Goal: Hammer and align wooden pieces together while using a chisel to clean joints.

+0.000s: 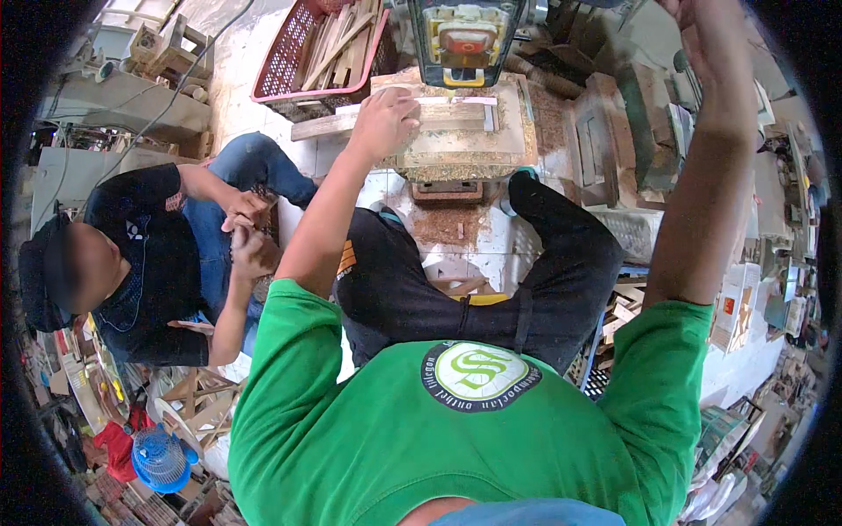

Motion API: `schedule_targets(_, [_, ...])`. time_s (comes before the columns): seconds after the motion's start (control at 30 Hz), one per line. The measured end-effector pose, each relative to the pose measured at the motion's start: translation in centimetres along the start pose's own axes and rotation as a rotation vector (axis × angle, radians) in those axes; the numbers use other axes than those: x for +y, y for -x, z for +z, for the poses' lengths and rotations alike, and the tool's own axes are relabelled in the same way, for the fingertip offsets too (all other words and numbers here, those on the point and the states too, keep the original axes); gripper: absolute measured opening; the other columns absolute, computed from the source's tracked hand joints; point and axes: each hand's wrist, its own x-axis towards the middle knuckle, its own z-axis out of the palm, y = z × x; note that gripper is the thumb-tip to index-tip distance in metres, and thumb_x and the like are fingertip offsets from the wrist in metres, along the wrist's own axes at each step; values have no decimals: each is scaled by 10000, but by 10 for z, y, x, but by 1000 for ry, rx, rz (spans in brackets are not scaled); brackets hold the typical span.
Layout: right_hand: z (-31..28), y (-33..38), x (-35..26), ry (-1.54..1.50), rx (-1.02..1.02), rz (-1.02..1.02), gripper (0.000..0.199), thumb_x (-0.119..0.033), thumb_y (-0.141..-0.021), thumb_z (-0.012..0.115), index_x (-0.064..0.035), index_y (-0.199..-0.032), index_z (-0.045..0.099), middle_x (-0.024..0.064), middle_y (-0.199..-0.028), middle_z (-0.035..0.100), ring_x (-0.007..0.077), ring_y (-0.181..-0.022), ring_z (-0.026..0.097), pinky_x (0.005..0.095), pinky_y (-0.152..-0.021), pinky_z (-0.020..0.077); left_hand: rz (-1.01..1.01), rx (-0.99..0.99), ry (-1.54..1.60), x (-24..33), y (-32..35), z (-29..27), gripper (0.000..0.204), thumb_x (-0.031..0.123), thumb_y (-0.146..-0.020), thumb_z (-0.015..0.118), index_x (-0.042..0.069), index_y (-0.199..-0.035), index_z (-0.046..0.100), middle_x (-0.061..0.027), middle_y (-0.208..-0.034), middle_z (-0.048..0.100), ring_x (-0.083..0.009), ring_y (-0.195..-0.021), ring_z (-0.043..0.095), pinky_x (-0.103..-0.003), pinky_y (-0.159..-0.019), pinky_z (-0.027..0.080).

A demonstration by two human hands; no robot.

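My left hand [383, 123] lies over a wooden strip [323, 127] and holds it on the worktable [517, 145] of a machine. The fingers curl over the wood, and the strip's end sticks out to the left of the hand. Just beyond stands the machine's dark head [462, 44], with yellow parts behind a see-through cover. Sawdust covers much of the worktable. My right hand [706, 19] is raised high at the upper right, beside the machine. The picture's upper edge cuts off its fingers, so what they touch is hidden.
A red plastic basket [282, 66] of wooden strips [338, 53] stands at the far left. On my left another person [153, 250] sits with hands together. Wood blocks [605, 140] are stacked right of the worktable. A blue container [160, 458] stands at lower left.
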Motion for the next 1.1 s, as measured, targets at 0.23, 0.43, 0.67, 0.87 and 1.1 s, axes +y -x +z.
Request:
schedule_targets(0.23, [-39, 103, 130, 97, -567, -45, 381, -328, -1030, 663, 0, -1223, 660, 124, -1133, 732, 213, -1014, 722, 363, -936, 567, 60, -301, 89, 62, 39, -34, 295, 229, -873, 762, 99, -1130, 698, -66, -1148, 668, -295, -1109, 643, -451, -930, 497])
schedule_targets(0.43, [-17, 232, 168, 403, -1270, 254, 278, -229, -963, 705, -3, -1103, 624, 255, -946, 694, 446, -901, 694, 495, -779, 531, 246, -82, 140, 168, 71, -61, 392, 208, -808, 810, 80, -1138, 643, -64, -1161, 634, -274, -1094, 623, -416, -1001, 436])
schedule_targets(0.67, [-58, 296, 170, 332, -989, 270, 337, -150, -947, 713, -10, -1219, 571, 291, -1019, 681, 503, -979, 665, 554, -801, 535, -892, 506, 651, 177, 123, -38, 601, 199, -987, 727, 65, -1457, 377, -212, -1322, 525, -356, -1165, 579, -533, -1040, 450])
schedule_targets(0.87, [-32, 314, 179, 368, -1122, 81, 566, -119, -949, 697, -28, -1467, 490, 275, -1370, 595, 462, -1223, 617, 497, -1010, 530, -892, 670, 1608, 198, 82, -40, 457, 132, -1100, 533, 107, -1494, 303, -112, -1153, 586, -211, -979, 596, -413, -913, 537])
schedule_targets(1.1, [39, 241, 218, 509, -869, -195, 582, -267, -983, 676, 10, -1463, 497, 248, -1516, 494, 415, -1396, 498, 469, -1182, 413, -446, 688, 1220, 177, 82, -63, 684, 220, -1020, 639, -12, -1556, 282, -94, -1175, 586, -151, -996, 582, -344, -910, 525])
